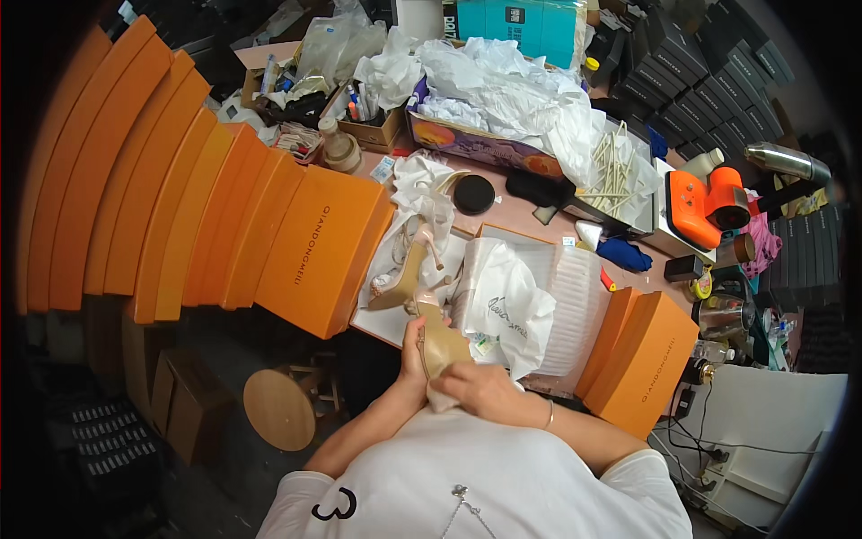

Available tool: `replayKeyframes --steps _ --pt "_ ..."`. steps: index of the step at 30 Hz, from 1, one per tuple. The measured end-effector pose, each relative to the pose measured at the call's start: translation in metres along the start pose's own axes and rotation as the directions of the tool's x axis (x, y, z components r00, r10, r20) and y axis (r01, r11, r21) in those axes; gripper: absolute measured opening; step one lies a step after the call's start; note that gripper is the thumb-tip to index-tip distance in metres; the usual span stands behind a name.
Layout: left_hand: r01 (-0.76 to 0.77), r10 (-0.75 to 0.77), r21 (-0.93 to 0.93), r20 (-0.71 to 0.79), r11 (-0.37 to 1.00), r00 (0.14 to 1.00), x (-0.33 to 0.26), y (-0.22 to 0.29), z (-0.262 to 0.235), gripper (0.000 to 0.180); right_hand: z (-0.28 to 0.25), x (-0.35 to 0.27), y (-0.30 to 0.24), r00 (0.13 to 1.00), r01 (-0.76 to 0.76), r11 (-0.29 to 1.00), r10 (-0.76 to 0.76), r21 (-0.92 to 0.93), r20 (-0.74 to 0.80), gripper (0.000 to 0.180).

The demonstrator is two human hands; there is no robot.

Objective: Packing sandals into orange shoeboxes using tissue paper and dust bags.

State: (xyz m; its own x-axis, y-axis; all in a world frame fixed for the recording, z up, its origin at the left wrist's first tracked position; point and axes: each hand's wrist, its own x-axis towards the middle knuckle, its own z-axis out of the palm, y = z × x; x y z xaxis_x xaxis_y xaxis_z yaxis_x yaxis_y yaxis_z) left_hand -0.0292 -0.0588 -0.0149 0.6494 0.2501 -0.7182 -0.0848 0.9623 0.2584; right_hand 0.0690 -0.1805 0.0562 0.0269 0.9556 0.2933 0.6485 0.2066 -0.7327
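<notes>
Tan smooth-soled shoe (437,344), left hand (412,361) wrapped round it, right hand (487,390) curled against it, grip unclear.

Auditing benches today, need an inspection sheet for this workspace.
Surface: pink tabletop, largely covered.
Work items: beige shoe in hand; second heeled shoe beyond it; white tissue paper to the right.
Clutter: crumpled white paper in a purple box; wooden sticks; orange device.
Hands: left hand grips the shoe; right hand at its near end, grip unclear.
Cables: loose cables, lower right.
Surroundings: orange boxes both sides; wooden stool; black boxes, upper right.
</notes>
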Motion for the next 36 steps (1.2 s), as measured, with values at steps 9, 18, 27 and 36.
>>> replayKeyframes --steps 9,18,27,36 --pt "-0.001 -0.003 -0.165 -0.021 0.986 1.000 -0.009 0.015 0.009 0.051 0.007 -0.016 0.002 0.995 0.033 0.999 -0.033 0.001 -0.091 0.036" --pt "0.018 -0.011 -0.127 0.059 0.992 0.998 -0.005 0.009 0.000 0.053 0.004 -0.007 0.007 0.975 -0.056 0.997 0.044 -0.050 -0.216 0.027" --pt "0.018 -0.019 -0.113 -0.011 0.993 1.000 -0.011 0.004 0.017 0.057 0.003 0.006 0.016 0.990 -0.123 0.990 0.118 -0.071 -0.071 0.026" --pt "0.017 -0.022 -0.110 -0.042 0.994 0.999 -0.011 0.010 0.018 0.056 -0.004 0.033 0.025 0.996 -0.072 0.993 0.067 -0.095 -0.064 0.020"
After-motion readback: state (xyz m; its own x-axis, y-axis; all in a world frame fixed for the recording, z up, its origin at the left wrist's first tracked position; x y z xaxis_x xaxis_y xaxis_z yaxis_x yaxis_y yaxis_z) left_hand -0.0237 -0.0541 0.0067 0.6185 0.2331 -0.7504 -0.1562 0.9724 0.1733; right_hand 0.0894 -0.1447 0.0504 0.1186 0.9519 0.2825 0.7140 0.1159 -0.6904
